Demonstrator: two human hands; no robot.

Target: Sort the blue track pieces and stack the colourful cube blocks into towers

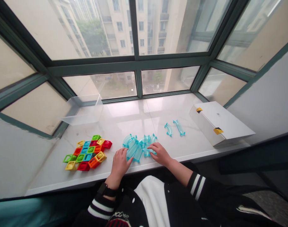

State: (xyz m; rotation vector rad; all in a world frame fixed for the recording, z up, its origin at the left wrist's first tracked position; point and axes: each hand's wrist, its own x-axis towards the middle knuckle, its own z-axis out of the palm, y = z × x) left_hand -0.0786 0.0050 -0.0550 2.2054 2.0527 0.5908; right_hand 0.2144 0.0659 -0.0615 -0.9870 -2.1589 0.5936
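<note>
On the sill (120, 116), the blue tracks (135, 149) lay bunched between left hand (119, 161) and right hand (161, 154). Fingers curved at their edges; whether they gripped, I couldn't tell. A light, even touch probably suited the overlapping pieces.

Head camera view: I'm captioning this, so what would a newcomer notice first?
Probably the bright multicoloured blocks, packed together on the left of the white ledge. Next, the translucent blue pieces near its front edge, with the left hand and right hand at them. Behind, large windows face pale buildings.
</note>
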